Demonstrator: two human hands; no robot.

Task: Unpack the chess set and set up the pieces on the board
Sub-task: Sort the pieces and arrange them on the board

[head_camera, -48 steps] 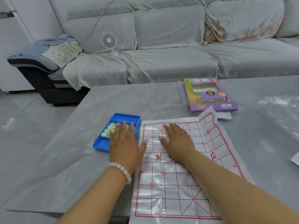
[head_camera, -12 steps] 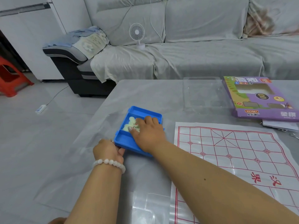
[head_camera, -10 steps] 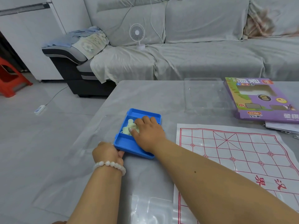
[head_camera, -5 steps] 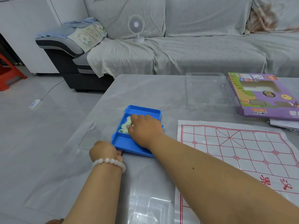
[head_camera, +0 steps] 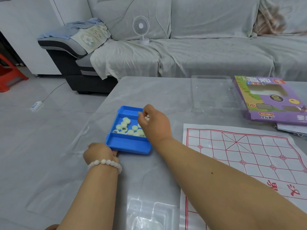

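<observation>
Under the right hand (head_camera: pixel 154 123), blue tray (head_camera: pixel 131 147) of pale round pieces (head_camera: pixel 126 126), fingers pinching a few above it, left hand (head_camera: pixel 99 152) gripping its near corner, red-lined board (head_camera: pixel 245 156) right of both.

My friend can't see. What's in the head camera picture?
The right hand pinches pale chess pieces above a blue tray, which the left hand steadies. The red-lined board lies bare to the right.
</observation>
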